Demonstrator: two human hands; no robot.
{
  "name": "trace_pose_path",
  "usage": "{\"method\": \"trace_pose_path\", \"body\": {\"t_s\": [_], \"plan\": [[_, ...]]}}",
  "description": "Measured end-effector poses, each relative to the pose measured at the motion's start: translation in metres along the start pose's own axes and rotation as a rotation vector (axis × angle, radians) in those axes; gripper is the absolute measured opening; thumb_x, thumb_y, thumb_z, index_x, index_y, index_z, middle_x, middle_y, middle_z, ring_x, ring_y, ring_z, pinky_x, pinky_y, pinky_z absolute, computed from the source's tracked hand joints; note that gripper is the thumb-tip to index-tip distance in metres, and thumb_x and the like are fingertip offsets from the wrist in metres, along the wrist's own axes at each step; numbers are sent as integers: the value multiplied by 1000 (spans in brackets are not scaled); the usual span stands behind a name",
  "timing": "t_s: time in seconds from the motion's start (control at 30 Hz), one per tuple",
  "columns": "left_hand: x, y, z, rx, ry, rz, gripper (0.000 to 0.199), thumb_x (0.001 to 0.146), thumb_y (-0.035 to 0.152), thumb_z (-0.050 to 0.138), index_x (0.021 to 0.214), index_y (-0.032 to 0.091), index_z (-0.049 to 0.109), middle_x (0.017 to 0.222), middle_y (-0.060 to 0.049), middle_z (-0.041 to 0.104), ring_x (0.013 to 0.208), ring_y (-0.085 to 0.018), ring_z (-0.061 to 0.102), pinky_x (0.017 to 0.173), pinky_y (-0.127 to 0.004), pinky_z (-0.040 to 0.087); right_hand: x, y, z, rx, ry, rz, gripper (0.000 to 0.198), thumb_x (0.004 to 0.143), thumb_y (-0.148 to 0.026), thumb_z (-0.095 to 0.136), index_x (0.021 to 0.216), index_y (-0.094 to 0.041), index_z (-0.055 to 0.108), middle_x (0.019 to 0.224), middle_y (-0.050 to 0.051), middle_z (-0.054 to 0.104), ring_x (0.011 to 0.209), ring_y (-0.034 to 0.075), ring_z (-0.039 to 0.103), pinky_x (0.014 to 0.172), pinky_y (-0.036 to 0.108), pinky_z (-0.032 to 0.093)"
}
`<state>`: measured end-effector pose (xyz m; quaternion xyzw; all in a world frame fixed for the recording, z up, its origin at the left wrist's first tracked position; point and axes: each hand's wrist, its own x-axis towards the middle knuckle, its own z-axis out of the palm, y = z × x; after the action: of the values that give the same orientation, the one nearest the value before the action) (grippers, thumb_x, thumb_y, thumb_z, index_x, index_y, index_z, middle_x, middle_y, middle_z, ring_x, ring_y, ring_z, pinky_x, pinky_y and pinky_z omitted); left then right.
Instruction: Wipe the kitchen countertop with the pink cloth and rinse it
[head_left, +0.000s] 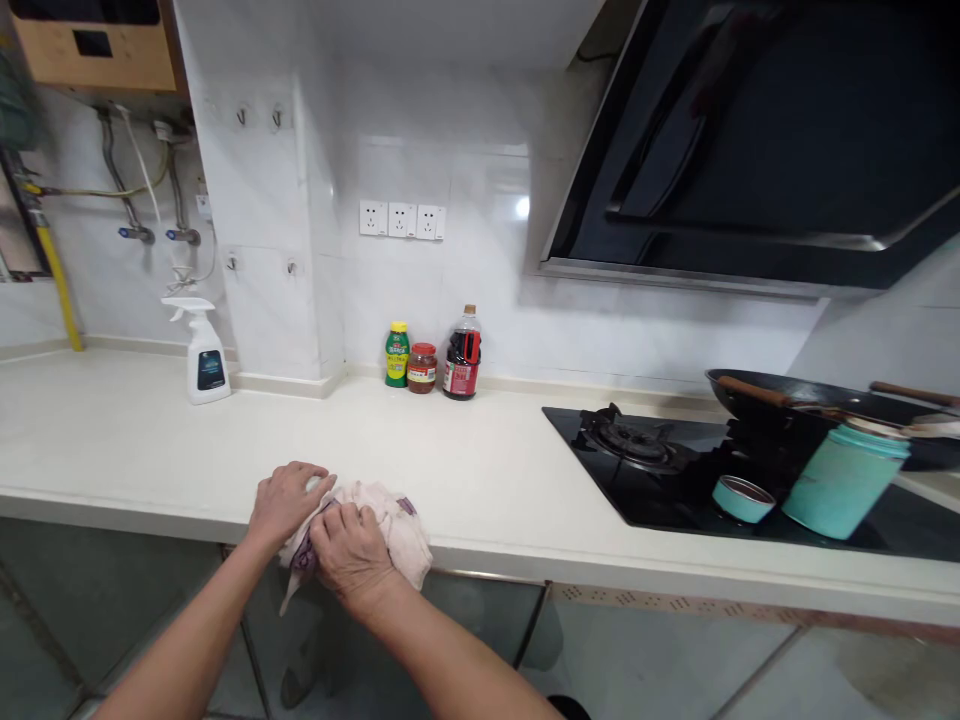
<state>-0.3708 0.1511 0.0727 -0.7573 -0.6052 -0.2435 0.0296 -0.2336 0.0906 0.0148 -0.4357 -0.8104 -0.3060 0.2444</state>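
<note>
Head cam here: right hand has its fingers curled into a crumpled pale pink cloth with purple trim, bunched right under them at the front edge of the smooth off-white table. Left hand has bent fingers over its left side, can't tell if they're pinching. White plastic spray bottle stands beyond the fingers, off left.

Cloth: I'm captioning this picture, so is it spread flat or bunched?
Bunched: the cloth shows creases and folds around the right hand, and part hangs off the front of the counter.
</note>
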Motion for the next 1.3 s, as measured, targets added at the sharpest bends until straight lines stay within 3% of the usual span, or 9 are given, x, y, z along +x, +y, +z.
{"method": "trace_pose_path", "body": {"t_s": [0.13, 0.3, 0.4, 0.53, 0.97, 1.13, 1.3], "plan": [[-1, -4, 2, 23, 21, 47, 41, 91, 52, 43, 105, 27, 72, 125, -7, 69, 118, -29, 59, 99, -42, 43, -41, 34, -13, -21, 33, -30, 29, 101, -35, 49, 125, -20, 54, 111, 9, 64, 89, 24, 52, 73, 38, 38], [0, -2, 1, 36, -23, 26, 45, 90, 52, 41, 109, 26, 72, 130, -8, 67, 122, -31, 57, 99, -43, 43, -112, 99, -47, -90, 223, -76, 27, 98, -26, 50, 123, -18, 58, 108, 11, 64, 89, 25, 51, 76, 40, 37], [1, 1, -2, 35, -60, 1, 49, 90, 54, 37, 111, 26, 71, 133, -8, 66, 126, -32, 56, 101, -44, 42, -157, 140, -68, -108, 252, -79, 29, 98, -29, 50, 123, -17, 60, 111, 12, 64, 97, 26, 51, 82, 41, 38], [2, 2, -4, 31, -67, 4, 52, 89, 55, 35, 112, 25, 71, 134, -8, 66, 127, -33, 55, 101, -45, 43, -218, 193, -90, -149, 215, -26, 42, 93, -43, 58, 125, -17, 60, 115, 15, 63, 104, 29, 52, 87, 44, 41], [3, 3, -3, 21, -27, 12, 52, 87, 55, 37, 108, 24, 73, 128, -9, 68, 122, -35, 58, 97, -47, 46, -368, 324, -156, -267, -53, 324, 60, 73, -31, 71, 129, -19, 55, 126, 15, 58, 116, 33, 53, 95, 49, 44], [0, 6, -3, 25, -21, -1, 52, 88, 54, 35, 109, 24, 72, 129, -9, 68, 123, -34, 57, 97, -46, 44, -403, 351, -174, -360, -137, 470, 67, 69, -31, 67, 133, -20, 51, 133, 15, 54, 120, 35, 51, 97, 50, 42], [0, 5, 1, 17, -2, -17, 51, 87, 54, 36, 108, 25, 72, 128, -8, 68, 122, -33, 58, 98, -45, 43, -406, 339, -168, -484, -159, 526, 75, 64, -19, 58, 138, -17, 46, 133, 18, 54, 117, 38, 52, 97, 54, 41]]}}
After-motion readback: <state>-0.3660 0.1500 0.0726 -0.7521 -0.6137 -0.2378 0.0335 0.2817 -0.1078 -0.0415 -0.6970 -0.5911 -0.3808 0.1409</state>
